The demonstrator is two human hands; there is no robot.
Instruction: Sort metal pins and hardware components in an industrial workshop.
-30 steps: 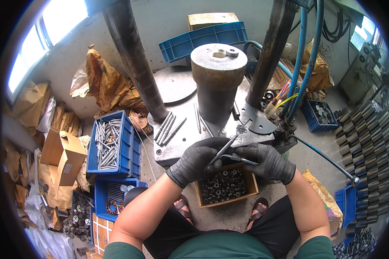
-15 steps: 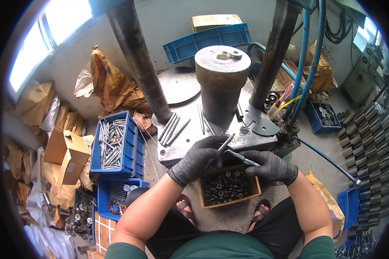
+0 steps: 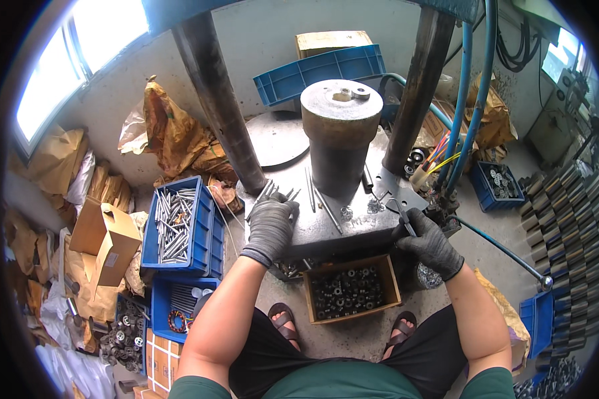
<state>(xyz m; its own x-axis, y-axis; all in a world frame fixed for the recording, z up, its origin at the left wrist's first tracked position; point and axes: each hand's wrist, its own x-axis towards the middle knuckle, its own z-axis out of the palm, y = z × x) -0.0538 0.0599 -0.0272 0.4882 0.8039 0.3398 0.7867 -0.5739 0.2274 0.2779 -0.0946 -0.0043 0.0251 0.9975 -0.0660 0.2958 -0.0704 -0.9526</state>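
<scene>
My left hand (image 3: 271,227), in a dark grey glove, reaches over a group of slim metal shafts (image 3: 293,195) on the left of the metal press table (image 3: 313,245). Its fingers curl among the shafts, whose ends stick out past them; the fingertips are partly hidden. At the table's right front, my gloved right hand (image 3: 431,245) is closed on slim pliers (image 3: 404,218). Their tips point forward beside small metal rings (image 3: 375,206). Between my hands, another shaft (image 3: 328,213) lies by the thick steel cylinder (image 3: 343,133).
Below the table's front edge stands a box (image 3: 351,318) of dark small parts. A blue crate (image 3: 203,253) of shafts is at the left. Two steel columns (image 3: 223,100) rise from the table. Blue hoses (image 3: 464,113) hang at the right, near stacked metal tubes (image 3: 566,239).
My hands have parted. The left has moved forward and left to the shafts, while the right has carried the pliers forward and right to the rings. The view has shifted slightly.
</scene>
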